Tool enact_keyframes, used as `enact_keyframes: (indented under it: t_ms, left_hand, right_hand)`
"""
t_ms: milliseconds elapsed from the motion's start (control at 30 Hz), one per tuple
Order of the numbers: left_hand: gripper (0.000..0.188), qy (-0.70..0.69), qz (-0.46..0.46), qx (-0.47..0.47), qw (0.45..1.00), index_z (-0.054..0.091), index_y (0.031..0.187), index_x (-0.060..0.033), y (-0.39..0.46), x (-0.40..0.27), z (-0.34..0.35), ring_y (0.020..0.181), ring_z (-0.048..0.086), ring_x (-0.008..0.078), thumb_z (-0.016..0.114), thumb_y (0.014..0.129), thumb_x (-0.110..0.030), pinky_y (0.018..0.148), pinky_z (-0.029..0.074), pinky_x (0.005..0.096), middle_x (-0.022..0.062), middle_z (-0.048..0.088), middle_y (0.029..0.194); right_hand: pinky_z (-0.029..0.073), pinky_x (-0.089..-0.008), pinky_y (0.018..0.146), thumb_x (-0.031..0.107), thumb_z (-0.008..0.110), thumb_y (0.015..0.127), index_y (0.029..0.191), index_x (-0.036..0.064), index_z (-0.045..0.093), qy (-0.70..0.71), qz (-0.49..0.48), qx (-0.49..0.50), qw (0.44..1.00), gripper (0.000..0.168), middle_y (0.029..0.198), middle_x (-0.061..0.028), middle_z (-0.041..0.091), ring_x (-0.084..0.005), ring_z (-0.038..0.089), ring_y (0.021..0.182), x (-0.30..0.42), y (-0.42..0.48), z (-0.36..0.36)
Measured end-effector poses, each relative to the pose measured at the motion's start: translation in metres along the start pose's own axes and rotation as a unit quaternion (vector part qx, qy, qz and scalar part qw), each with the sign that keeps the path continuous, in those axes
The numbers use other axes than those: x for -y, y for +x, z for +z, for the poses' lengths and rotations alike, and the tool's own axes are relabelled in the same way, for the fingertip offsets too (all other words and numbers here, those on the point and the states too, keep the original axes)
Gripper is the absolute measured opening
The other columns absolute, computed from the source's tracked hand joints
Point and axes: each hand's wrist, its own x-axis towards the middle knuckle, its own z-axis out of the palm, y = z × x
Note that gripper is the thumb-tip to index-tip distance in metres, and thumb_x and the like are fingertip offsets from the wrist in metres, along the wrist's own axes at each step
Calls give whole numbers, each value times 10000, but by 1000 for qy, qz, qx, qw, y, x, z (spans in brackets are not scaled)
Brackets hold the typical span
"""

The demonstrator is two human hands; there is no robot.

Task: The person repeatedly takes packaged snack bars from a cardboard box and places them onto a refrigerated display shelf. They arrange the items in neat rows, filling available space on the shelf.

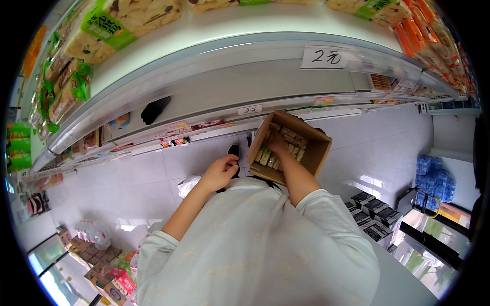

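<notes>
An open cardboard box [320, 157] stands in front of me, tilted in view, below the shelf edge. Inside it are rows of packaged snack bars [293, 143] in clear and green wrapping. My right hand [276, 143] reaches down into the box among these packs; its fingertips are in shadow, so a grip cannot be made out. To the left of the box, my left hand [221, 172] hovers in front of my body with its fingers loosely curled and apart. Nothing shows in it.
Over the box runs a store shelf [229, 78] with a handwritten price card [323, 57] and a black object [155, 110]. Large snack packs [122, 28] fill the upper shelf. Behind me are stacked black boxes [373, 214], blue water bottles [434, 181] and cartons [103, 279].
</notes>
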Motion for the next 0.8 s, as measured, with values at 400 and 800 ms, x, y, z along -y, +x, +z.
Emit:
enact_keyframes:
  t_ms: [400,800]
  left_hand:
    - [365,-31,-3,-26,999,626,1317,15,-6,10,-10,888,654,155,636,1007,-178,816,537,320,103,705,1113]
    - [344,1,30,-20,999,641,1301,-10,10,-14,-4,967,673,167,637,1017,-204,879,543,327,98,719,1130]
  right_hand:
    - [632,-406,570,278,768,919,1495,134,564,219,85,43,971,627,1098,-148,715,-271,737,853,6,-21,-21]
    - [613,-418,560,185,675,960,1613,20,256,163,-36,-45,985,793,1262,-246,644,-316,731,745,-82,4,15]
